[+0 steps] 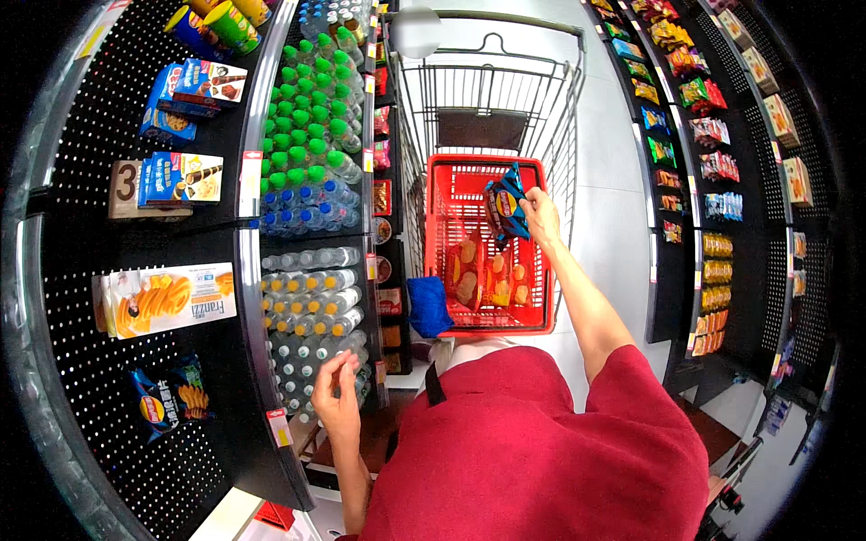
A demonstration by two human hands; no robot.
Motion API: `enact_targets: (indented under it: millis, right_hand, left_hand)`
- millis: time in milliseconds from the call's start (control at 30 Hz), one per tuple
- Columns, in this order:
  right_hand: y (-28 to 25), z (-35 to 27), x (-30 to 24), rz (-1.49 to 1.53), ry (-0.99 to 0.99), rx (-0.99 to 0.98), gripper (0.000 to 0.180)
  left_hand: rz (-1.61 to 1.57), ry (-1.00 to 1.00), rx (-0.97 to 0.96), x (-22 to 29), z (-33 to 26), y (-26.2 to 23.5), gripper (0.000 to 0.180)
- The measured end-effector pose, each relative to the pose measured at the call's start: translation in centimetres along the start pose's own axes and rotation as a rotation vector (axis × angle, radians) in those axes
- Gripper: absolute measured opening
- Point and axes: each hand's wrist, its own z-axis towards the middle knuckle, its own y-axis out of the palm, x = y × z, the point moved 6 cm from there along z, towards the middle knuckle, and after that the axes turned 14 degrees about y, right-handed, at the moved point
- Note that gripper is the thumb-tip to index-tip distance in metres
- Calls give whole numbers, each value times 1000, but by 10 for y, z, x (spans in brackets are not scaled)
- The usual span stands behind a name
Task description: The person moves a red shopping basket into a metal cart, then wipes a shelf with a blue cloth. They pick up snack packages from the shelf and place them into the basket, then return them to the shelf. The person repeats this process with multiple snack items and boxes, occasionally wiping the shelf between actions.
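My right hand [541, 215] grips the edge of a blue chip bag [509, 204] and holds it over the red shopping basket [435, 171]. Inside that basket lie several red and orange snack bags [466, 273]. Around the basket is a black wire shopping cart [505, 74]. On the left, my left hand [336, 397] is raised beside the shelf of bottles, empty, its fingers loosely bent and apart. The nearest bottles [311, 352] have pale caps; I cannot tell whether the hand touches any.
Left shelves hold green-capped bottles [307, 117], snack boxes [185, 176], a pastry pack [171, 299] and another blue chip bag [167, 398]. A blue cloth-like bundle [429, 307] hangs at the basket's near left corner. Right shelves carry small snack packets [708, 132] across the aisle.
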Motion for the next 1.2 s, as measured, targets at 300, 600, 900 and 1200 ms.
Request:
enact_targets:
  millis: [300,600,900,1200]
  right_hand:
    - [89,34,64,-198,112,4,21]
    - [136,95,168,-280,26,-90,25]
    - [90,26,106,-71,127,-340,20]
    - [74,-89,40,188,124,-572,18]
  left_hand:
    - [102,-154,172,-8,-25,-40,21]
    - [402,30,475,-6,-13,-153,18]
    - [1103,282,902,46,-15,-323,36]
    - [19,46,1254,-86,-33,-450,57]
